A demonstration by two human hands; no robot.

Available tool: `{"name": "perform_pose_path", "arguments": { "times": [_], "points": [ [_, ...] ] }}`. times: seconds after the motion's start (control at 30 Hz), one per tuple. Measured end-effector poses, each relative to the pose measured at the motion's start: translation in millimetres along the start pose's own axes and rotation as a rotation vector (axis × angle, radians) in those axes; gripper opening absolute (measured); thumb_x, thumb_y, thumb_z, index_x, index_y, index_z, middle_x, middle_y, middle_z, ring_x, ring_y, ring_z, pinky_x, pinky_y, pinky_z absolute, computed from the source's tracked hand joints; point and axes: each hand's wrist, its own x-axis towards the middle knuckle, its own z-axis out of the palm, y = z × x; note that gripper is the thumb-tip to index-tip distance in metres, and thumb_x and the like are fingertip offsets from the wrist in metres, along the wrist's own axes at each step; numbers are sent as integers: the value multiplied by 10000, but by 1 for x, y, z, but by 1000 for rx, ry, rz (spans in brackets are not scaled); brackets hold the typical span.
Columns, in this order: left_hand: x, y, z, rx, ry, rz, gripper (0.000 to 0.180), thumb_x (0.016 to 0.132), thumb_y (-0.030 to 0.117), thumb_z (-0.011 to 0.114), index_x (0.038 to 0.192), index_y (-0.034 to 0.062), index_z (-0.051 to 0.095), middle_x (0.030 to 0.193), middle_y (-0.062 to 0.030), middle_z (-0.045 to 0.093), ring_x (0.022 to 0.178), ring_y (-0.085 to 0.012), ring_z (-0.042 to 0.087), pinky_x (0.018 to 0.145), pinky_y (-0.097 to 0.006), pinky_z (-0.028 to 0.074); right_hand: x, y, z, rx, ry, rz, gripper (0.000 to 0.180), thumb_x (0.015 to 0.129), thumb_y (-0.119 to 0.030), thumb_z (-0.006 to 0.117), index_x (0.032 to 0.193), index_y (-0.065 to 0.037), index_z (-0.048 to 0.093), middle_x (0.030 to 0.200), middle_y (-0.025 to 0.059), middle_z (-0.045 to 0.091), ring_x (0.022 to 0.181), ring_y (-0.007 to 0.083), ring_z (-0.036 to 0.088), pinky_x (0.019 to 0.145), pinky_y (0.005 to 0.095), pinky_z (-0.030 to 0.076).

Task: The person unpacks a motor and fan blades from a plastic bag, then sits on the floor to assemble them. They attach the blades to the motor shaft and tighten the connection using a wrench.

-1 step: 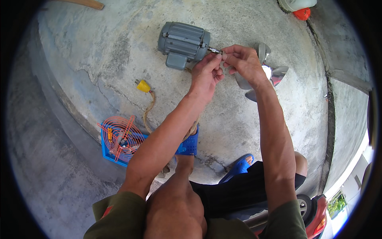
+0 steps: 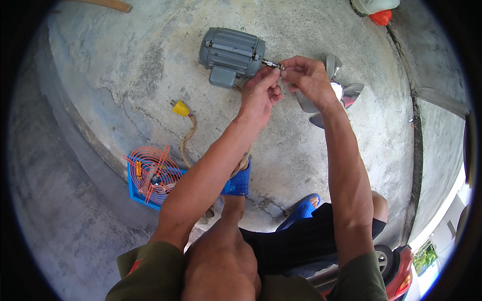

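A grey electric motor (image 2: 232, 54) lies on the concrete floor, its metal shaft (image 2: 271, 63) pointing right. My left hand (image 2: 258, 93) reaches up to the shaft, thumb and fingertips pinched on its end. My right hand (image 2: 306, 75) meets it from the right, fingers closed on a small metal piece at the shaft tip. Under my right wrist lies a shiny metal fan blade (image 2: 346, 93), partly hidden by the hand.
A yellow plug (image 2: 181, 108) with a tan cord lies left of my arm. An orange wire fan guard (image 2: 150, 173) rests on a blue tray (image 2: 133, 193). Blue sandals (image 2: 304, 206) are on my feet. A white jug with an orange cap (image 2: 381, 15) stands at the far right.
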Motion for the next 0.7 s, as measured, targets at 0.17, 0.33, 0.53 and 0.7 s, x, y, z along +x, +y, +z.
{"name": "perform_pose_path", "arguments": {
  "times": [0.17, 0.33, 0.53, 0.7],
  "points": [
    [0, 4, -4, 39, -33, -1, 192, 997, 248, 805, 1112, 162, 679, 815, 85, 611, 717, -41, 580, 694, -247, 509, -8, -6, 3, 106, -14, 32, 303, 995, -232, 741, 1201, -11, 766, 1037, 57, 785, 944, 146, 717, 732, 300, 587],
    [-3, 5, 1, 22, -24, -22, 95, 1018, 201, 778, 1056, 176, 694, 822, 75, 624, 738, -60, 589, 688, -253, 494, -9, -6, -2, 59, -42, 121, 359, 1035, -350, 692, 1148, -21, 778, 1024, 57, 781, 930, 149, 716, 731, 314, 590],
    [-3, 8, -4, 55, -26, -15, 96, 1020, 196, 776, 1078, 167, 705, 830, 72, 628, 748, -66, 599, 699, -258, 498, -3, -2, 1, 77, -32, 120, 334, 1033, -347, 730, 1130, -32, 780, 992, 41, 773, 909, 142, 714, 737, 309, 585],
    [-3, 9, -2, 67, -35, -34, 116, 1018, 201, 782, 1092, 164, 701, 830, 68, 625, 752, -71, 606, 706, -265, 504, -4, 8, 2, 129, 46, 2, 331, 1008, -302, 779, 1119, 9, 768, 1004, 92, 781, 856, 167, 719, 695, 294, 586]
  ]
}}
